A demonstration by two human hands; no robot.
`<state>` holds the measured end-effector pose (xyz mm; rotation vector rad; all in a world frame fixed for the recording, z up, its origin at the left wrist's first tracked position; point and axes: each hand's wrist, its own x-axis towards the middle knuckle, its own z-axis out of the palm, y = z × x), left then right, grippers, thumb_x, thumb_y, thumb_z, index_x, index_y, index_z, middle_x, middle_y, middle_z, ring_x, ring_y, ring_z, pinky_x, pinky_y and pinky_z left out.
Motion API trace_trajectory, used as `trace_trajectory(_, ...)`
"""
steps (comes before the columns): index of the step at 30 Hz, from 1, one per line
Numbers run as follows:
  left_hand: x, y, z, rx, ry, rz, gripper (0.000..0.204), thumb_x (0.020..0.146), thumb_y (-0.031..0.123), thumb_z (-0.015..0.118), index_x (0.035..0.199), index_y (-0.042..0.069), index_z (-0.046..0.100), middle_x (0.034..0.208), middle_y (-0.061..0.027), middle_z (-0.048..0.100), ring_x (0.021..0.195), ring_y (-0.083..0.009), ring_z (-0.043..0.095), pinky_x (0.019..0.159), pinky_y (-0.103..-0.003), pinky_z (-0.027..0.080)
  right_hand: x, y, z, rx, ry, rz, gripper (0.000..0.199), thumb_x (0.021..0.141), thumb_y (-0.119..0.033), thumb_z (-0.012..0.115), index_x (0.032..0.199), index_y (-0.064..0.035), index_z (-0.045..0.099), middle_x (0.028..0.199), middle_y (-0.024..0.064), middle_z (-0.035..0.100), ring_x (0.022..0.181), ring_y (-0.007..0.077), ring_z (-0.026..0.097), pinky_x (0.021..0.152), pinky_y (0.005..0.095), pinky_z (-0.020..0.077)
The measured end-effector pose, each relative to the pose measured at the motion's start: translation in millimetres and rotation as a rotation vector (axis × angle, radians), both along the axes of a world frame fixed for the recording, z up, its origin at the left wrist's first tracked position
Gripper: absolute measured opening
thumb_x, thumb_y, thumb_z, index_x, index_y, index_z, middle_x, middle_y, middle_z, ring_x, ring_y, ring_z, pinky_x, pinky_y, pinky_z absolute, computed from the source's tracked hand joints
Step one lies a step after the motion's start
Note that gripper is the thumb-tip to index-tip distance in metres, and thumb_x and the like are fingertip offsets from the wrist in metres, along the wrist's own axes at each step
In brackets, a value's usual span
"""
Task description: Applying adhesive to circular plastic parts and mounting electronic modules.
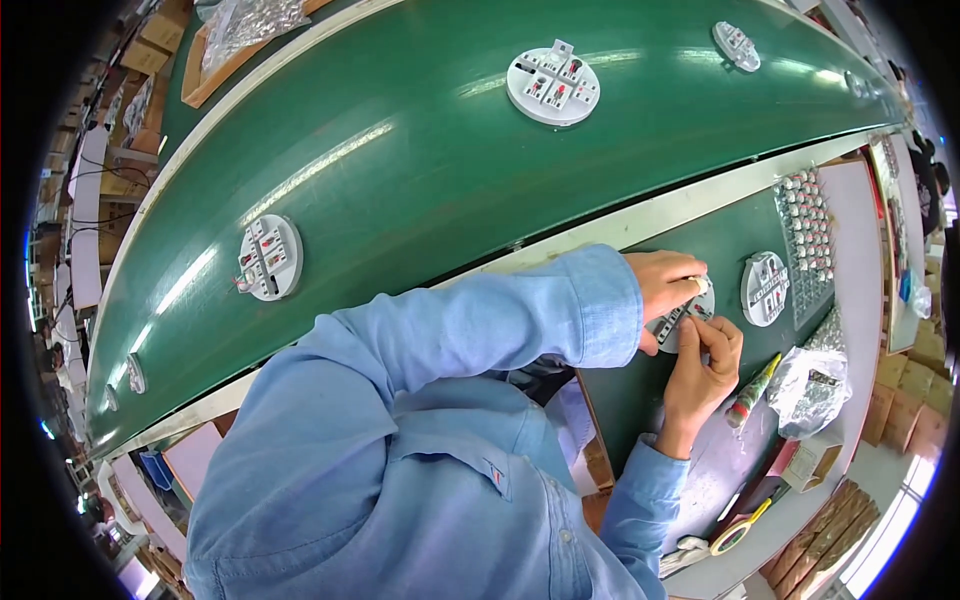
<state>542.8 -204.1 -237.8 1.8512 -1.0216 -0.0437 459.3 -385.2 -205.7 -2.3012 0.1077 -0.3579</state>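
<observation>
On the dark green bench, a round white base (667, 329) with dark slots and small red parts lies partly hidden under both hands. My left hand (660, 285) grips it, fingers at the far edge by a small white piece and thumb at the near left edge. My right hand (705, 372) comes in from below, thumb and forefinger pinched together over the base. Whatever sits in that pinch is too small to make out. Just right of my hands rests another round white base (765, 290) with similar slots.
A clear tray (805, 225) of small white-and-red parts stands at the far right. Nearer are a plastic bag (810, 390), a green tapered object (752, 395) and a yellow-rimmed tool (740, 532). Beyond, a green conveyor belt (400, 190) carries several round bases (555, 88).
</observation>
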Motion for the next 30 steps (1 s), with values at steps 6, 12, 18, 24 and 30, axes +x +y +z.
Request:
trace_trajectory(6, 6, -11, -9, -0.017, -0.018, 0.007, 0.081, 0.066, 0.016, 0.094, 0.135, -0.003, 0.055, 0.151, -0.0227, 0.047, 0.141, -0.0389, 0.049, 0.117, -0.043, 0.045, 1, 11, -10, -0.001, -0.073, -0.196, 0.009, 0.089, -0.001, 0.078, 0.098, -0.0016, 0.076, 0.105, 0.0075, 0.065, 0.093, 0.0178, 0.063, 0.079, 0.0305, 0.0516)
trace_trajectory(12, 4, -6, 7, -0.014, 0.000, -0.038, 0.081, 0.066, 0.017, 0.094, 0.135, -0.003, 0.056, 0.150, -0.0224, 0.049, 0.140, -0.0401, 0.050, 0.114, -0.044, 0.047, -3, -11, 23, 0.073, 0.039, -0.207, 0.011, 0.092, -0.001, 0.075, 0.102, 0.0004, 0.075, 0.112, 0.0090, 0.069, 0.092, 0.0179, 0.064, 0.081, 0.0314, 0.0528)
trace_trajectory(18, 4, -3, 4, -0.014, 0.005, 0.069, 0.089, 0.065, 0.021, 0.095, 0.141, -0.001, 0.054, 0.148, -0.0231, 0.050, 0.135, -0.0423, 0.052, 0.113, -0.047, 0.047, -20, -177, 57, -0.089, -0.154, -0.652, 0.038, 0.108, -0.026, 0.057, 0.122, 0.0065, 0.071, 0.106, 0.0103, 0.075, 0.097, 0.0170, 0.068, 0.085, 0.0312, 0.0551)
trace_trajectory(24, 77, -13, 21, 0.052, -0.137, 0.702, 0.093, 0.071, 0.028, 0.094, 0.147, -0.001, 0.049, 0.154, -0.0265, 0.044, 0.143, -0.0442, 0.045, 0.118, -0.049, 0.041, -2, -315, 18, -0.614, 0.191, -0.432, 0.038, 0.100, -0.025, 0.061, 0.126, 0.0008, 0.072, 0.115, 0.0188, 0.076, 0.104, 0.0286, 0.073, 0.093, 0.0386, 0.0550)
trace_trajectory(30, 106, 58, 15, 0.121, -0.277, 0.827, 0.070, 0.083, 0.026, 0.085, 0.141, 0.001, 0.057, 0.151, -0.0255, 0.050, 0.138, -0.0431, 0.051, 0.115, -0.048, 0.044, 28, -335, -27, -0.624, 0.311, -0.542, 0.041, 0.100, -0.030, 0.060, 0.129, -0.0019, 0.072, 0.122, 0.0210, 0.074, 0.112, 0.0345, 0.071, 0.099, 0.0416, 0.0526)
